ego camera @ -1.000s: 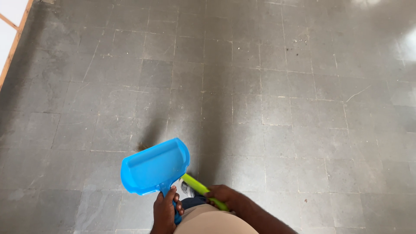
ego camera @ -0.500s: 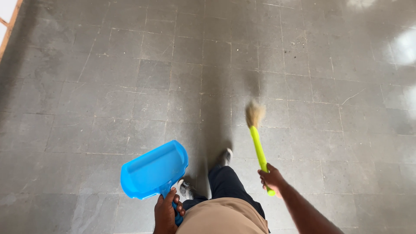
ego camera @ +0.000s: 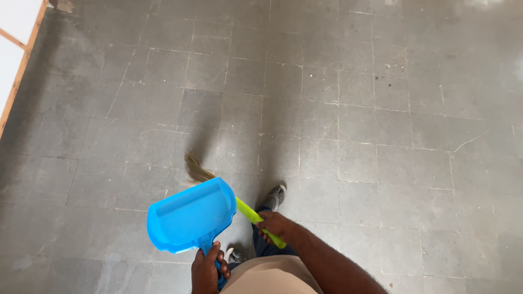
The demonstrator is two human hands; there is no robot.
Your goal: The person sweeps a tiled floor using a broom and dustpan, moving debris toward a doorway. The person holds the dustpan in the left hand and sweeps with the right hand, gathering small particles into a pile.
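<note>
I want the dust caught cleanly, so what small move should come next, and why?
Probably lower the blue plastic dustpan to the grey tiled floor. The left hand holds it in the air, while the right hand has the green-handled straw broom just behind it.

Dustpan [ego camera: 188,218] left of broom [ego camera: 229,198] (bristles behind pan), shoe [ego camera: 275,196] right.

Under me spreads a worn grey tiled floor [ego camera: 338,109], scuffed and speckled. At its far left edge runs a wooden strip [ego camera: 22,71], white surface [ego camera: 13,22] beyond it.
</note>
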